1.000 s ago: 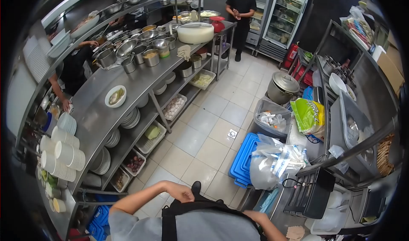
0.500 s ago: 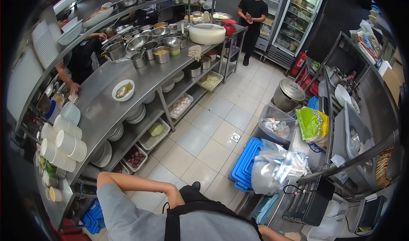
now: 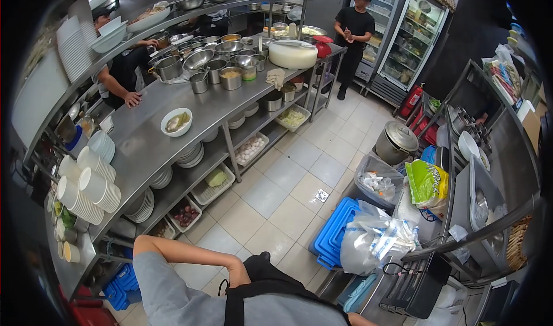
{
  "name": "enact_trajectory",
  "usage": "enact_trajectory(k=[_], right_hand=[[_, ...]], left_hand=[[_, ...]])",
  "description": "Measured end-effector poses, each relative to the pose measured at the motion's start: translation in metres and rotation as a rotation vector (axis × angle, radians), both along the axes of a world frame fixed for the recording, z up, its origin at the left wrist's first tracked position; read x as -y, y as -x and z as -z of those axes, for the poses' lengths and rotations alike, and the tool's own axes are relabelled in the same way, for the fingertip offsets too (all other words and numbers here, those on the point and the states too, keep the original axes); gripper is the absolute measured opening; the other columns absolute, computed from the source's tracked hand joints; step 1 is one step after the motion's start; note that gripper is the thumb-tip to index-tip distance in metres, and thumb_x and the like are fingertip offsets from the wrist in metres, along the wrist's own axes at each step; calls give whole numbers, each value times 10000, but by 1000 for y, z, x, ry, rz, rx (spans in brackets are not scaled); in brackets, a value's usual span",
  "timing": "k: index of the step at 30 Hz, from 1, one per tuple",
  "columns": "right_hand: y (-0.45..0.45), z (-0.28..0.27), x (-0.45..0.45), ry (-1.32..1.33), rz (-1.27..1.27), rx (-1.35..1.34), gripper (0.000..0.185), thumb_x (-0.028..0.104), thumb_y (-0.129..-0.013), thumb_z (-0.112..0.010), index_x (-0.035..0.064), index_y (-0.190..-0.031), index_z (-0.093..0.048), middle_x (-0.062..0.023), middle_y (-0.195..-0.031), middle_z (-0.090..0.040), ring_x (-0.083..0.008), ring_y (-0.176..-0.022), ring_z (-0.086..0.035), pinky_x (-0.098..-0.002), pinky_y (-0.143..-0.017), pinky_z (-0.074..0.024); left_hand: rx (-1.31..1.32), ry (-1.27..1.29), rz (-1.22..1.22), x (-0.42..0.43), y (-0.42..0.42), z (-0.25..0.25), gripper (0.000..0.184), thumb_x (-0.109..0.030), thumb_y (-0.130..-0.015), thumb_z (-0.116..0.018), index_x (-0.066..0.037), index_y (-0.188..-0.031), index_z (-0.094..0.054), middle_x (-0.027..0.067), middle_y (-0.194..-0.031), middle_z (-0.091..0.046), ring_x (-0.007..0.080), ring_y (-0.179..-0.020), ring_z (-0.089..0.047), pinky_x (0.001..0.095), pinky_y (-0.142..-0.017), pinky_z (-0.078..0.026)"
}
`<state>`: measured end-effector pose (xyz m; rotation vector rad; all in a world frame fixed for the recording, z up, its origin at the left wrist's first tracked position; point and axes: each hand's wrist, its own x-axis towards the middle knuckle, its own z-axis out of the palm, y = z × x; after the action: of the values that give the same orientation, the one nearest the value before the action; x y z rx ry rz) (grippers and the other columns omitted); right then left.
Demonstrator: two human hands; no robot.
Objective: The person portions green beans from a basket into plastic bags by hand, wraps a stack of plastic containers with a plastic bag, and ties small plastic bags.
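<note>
My left hand (image 3: 238, 273) rests at my waist against the black apron (image 3: 271, 280), its fingers hidden from sight. Only a bit of my right arm shows at the bottom edge; that hand is out of view. Left of me runs a steel counter (image 3: 144, 131) with a white bowl of food (image 3: 176, 122) on it. Stacked white tubs (image 3: 99, 190) stand at its near end. Metal pots, among them a small pot (image 3: 231, 79), crowd its far part, beside a large round white container (image 3: 292, 55).
A person in black (image 3: 353, 32) stands by the glass-door fridges (image 3: 412, 41). Another person's hand (image 3: 133, 99) rests on the counter's far side. On the right are a lidded pot (image 3: 397, 139), blue crates (image 3: 336, 231) and a plastic bag (image 3: 374, 239). Plates and food trays fill the lower shelf.
The view has shifted, so the counter sits farther right. My left hand has drawn in against my waist. My right forearm has dropped mostly out of view. The co-worker's hand has moved along the counter.
</note>
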<state>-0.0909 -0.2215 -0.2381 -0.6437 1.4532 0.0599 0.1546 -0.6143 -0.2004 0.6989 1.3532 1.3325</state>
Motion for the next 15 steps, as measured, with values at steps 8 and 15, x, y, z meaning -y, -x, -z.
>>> enact_trajectory(k=[8, 15], right_hand=[[-2, -1, 0, -16, 9, -25, 383, 199, -689, -692, -23, -993, -619, -227, -888, -637, -312, -729, -628, -450, -542, -488], [-7, -12, -1, -35, 2, -77, 415, 204, -681, -710, -33, -1007, -611, -232, -893, -635, -304, -716, -628, -459, -510, -488]], left_hand=[[-8, -8, -13, -5, -5, -1, 586, -179, -777, -685, 95, -1220, -417, 181, -1224, -494, 222, -1067, -483, 329, -884, -406], [-7, -15, -26, -10, -8, -3, 613, -188, -771, -693, 94, -1232, -404, 184, -1242, -480, 227, -1089, -470, 332, -904, -392]])
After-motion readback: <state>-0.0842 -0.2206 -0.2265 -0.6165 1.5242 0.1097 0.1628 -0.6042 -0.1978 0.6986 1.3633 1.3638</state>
